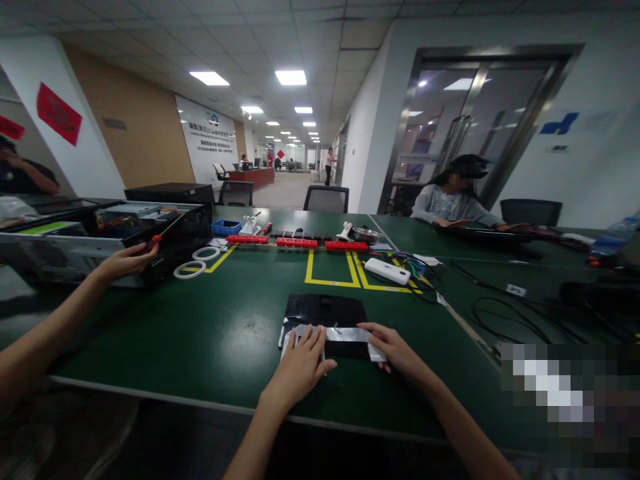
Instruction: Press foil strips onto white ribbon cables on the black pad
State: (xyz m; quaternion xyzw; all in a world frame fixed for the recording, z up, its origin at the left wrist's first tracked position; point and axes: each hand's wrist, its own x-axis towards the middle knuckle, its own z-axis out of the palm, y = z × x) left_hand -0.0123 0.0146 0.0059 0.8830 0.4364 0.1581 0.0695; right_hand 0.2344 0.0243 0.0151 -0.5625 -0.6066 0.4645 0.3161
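A flat black panel (325, 311) lies on the green table (220, 333) right in front of me, with a silvery strip (345, 334) across its near edge. My left hand (299, 363) rests flat on the strip's left end, fingers spread. My right hand (393, 348) lies on the strip's right end with fingers stretched out, pressing it down.
Another person's hand (125, 261) at the left holds a red-handled screwdriver (165, 233) by an open computer case (105, 240). Two white rings (190, 269), red parts trays (295, 243), a blue bin (226, 227), a white device (387, 271) and cables (500, 313) lie beyond. A seated person (453, 200) works at the right.
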